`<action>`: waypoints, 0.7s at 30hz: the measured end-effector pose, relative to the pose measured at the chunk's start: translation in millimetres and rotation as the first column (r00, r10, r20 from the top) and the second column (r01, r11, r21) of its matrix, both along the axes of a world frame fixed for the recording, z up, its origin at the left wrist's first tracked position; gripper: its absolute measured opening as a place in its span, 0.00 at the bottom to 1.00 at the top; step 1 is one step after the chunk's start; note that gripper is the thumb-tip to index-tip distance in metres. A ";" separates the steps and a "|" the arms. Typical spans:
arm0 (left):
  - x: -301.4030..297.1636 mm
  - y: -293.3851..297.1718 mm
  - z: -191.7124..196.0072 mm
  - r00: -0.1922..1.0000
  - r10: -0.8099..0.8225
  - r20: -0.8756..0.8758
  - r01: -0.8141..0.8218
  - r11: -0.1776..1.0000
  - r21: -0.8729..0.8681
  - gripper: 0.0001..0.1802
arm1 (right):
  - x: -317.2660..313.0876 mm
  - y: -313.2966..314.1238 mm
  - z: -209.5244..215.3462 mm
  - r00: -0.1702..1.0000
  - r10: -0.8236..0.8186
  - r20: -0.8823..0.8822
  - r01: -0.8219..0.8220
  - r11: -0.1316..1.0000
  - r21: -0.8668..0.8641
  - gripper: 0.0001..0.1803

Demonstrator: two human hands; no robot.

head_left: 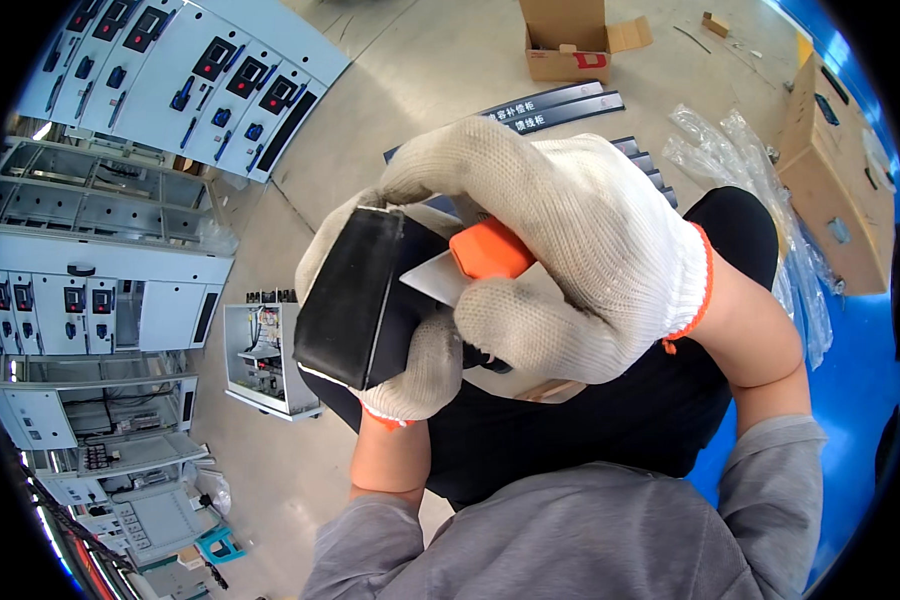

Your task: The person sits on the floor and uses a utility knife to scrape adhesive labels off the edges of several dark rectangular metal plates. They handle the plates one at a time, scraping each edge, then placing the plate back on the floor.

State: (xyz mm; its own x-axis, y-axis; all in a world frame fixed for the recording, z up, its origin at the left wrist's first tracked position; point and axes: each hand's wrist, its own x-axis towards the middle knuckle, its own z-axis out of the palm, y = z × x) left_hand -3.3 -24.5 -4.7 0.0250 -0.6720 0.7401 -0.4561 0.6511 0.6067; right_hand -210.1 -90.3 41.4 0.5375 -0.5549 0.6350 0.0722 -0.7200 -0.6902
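Note:
Both hands wear off-white knitted gloves with orange cuffs. My left hand is closed around a black flat-faced piece, its thumb on the near side and the fingers mostly hidden behind. The piece is tilted, with a thin pale edge along its side. In my right hand is a knife with an orange handle, gripped between thumb and curled fingers. Its pale pointed blade reaches toward the black piece's right side; whether it touches cannot be made out.
Dark nameplate strips lie on the floor beyond my hands. Farther off stands an open cardboard box. Clear plastic wrap and a large carton are at right. Electrical cabinets line the left, near an open metal box with wiring.

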 end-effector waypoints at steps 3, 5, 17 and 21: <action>-0.1 1.3 -3.0 1.000 -0.005 -0.021 0.005 1.000 0.009 0.43 | -0.6 1.9 -0.1 0.996 -0.052 -0.075 0.046 0.996 -0.077 0.31; -1.2 2.9 -3.6 1.000 -0.010 -0.023 0.011 1.000 0.013 0.43 | 1.4 2.6 -1.1 0.999 -0.011 -0.031 0.009 0.998 -0.061 0.31; -8.2 15.9 5.2 0.990 -0.132 0.045 0.128 0.989 0.077 0.45 | -2.6 3.5 4.8 1.000 0.015 -0.009 -0.015 1.000 0.011 0.30; -10.5 17.7 8.2 0.986 -0.160 0.045 0.157 0.985 0.075 0.46 | -9.6 6.3 13.8 0.995 -0.046 -0.093 0.041 0.998 -0.056 0.29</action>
State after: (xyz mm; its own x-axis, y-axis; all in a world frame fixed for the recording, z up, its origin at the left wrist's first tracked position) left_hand -13.8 -6.8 3.5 -0.1221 -0.7151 0.6882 -0.3818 0.6739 0.6325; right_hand -219.7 -84.1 55.3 0.5723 -0.5453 0.6125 -0.0232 -0.7574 -0.6525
